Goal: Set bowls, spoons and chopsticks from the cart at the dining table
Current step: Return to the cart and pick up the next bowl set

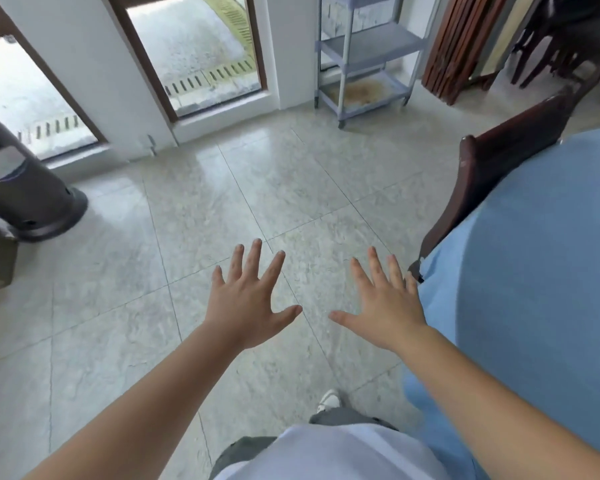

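My left hand (248, 303) and my right hand (383, 308) are stretched out side by side over the tiled floor, palms down, fingers straight and spread, holding nothing. The dining table (541, 258), covered with a light blue cloth, fills the right side; my right hand hangs just left of its edge. A grey wheeled cart (364, 53) with bare-looking shelves stands far ahead by the wall. No bowls, spoons or chopsticks are in view.
A dark wooden chair (485, 181) is tucked against the table's near-left edge. A grey tower appliance (25, 195) stands at left. Glass doors (194, 53) line the far wall. Folded wooden furniture (465, 46) leans at back right. Pale tiled floor (250, 188) lies between me and the cart.
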Tool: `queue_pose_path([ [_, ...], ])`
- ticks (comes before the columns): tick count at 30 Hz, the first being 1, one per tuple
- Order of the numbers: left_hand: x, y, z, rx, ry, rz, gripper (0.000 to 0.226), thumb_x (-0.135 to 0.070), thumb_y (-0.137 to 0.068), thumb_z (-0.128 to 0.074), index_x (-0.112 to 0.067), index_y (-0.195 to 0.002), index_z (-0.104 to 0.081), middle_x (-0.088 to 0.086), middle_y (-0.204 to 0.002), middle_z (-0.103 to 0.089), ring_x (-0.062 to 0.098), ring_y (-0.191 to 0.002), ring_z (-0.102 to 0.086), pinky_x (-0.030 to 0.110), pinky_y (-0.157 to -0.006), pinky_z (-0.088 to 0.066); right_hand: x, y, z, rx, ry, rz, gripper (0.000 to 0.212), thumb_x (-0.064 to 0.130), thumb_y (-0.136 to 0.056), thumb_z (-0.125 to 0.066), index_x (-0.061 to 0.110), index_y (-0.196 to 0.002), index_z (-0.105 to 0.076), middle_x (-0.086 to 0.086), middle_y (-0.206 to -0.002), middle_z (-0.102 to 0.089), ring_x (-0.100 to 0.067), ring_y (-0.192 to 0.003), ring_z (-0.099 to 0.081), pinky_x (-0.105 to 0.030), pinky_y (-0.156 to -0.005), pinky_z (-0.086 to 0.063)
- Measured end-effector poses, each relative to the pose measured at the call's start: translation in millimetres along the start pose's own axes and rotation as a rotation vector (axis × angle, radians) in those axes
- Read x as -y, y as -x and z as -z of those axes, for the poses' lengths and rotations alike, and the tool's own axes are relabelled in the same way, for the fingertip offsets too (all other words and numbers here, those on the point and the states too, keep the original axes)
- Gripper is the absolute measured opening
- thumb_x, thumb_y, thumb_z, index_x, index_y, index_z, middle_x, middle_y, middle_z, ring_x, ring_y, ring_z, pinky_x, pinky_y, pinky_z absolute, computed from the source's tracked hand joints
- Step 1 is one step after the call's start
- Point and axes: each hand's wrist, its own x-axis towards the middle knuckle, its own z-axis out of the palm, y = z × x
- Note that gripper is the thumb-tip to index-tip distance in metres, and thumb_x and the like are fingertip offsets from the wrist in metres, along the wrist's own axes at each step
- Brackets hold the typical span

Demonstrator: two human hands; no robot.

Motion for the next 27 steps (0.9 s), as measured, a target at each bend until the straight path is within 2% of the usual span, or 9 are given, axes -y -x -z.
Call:
queue_pose_path([
  [8,4,-203,33,-0.031,0.017,-0.072,0.096,-0.088,-0.074,-0.022,-0.039,-0.153,-0.001,0.006,-0.164,0.01,0.034,-0.15,0.007,0.062,-0.114,-0.015,-48,-182,79,-0.055,0.007,-0.029,0.113,0.099,-0.059,-0.012,0.04,-0.151,0.017,0.006,-0.158,0.032,-0.028,-0.147,0.023,-0.055,-0.116,0.004],
  [12,10,-331,30,-0.053,-0.021,-0.152,0.095,-0.087,-0.074,-0.022,-0.038,-0.153,-0.003,0.006,-0.164,0.007,0.035,-0.15,0.004,0.062,-0.114,-0.017,-77,-285,98,-0.05,-0.003,-0.091,0.113,0.099,-0.06,-0.014,0.04,-0.151,0.016,0.008,-0.156,0.035,-0.026,-0.147,0.024,-0.055,-0.116,0.005],
  [17,10,-495,47,-0.033,-0.06,-0.277,0.095,-0.087,-0.073,-0.022,-0.038,-0.153,-0.002,0.007,-0.165,0.005,0.035,-0.15,0.002,0.062,-0.114,-0.017,-111,-397,136,-0.067,-0.04,-0.225,0.112,0.099,-0.06,-0.015,0.039,-0.151,0.014,0.006,-0.16,0.029,-0.028,-0.148,0.02,-0.055,-0.116,0.002],
  [27,-54,-782,83,-0.026,-0.06,-0.442,0.095,-0.088,-0.073,-0.018,-0.04,-0.152,0.002,0.005,-0.164,0.008,0.033,-0.151,0.004,0.062,-0.115,-0.015,-218,-609,220,-0.103,-0.117,-0.359,0.112,0.097,-0.061,-0.017,0.038,-0.151,0.015,0.005,-0.159,0.029,-0.03,-0.148,0.019,-0.055,-0.117,0.001],
])
